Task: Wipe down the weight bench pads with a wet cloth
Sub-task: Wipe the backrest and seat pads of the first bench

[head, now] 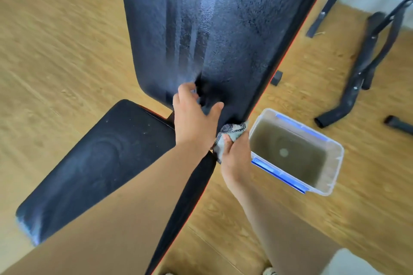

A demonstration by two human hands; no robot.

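Black back pad [223, 29] under spread left hand [192, 116]; right hand [237, 154] clutches cloth [230, 134].

Back pad [223, 29] black, streaked with pale sheen, red trim seen along its edge. Seat pad [93, 163] black. Cloth [232, 133] pale grey, dark net-like pattern. Tub [335, 163] clear, blue clips, murky brownish water. Floor [55, 40] light wood grain.
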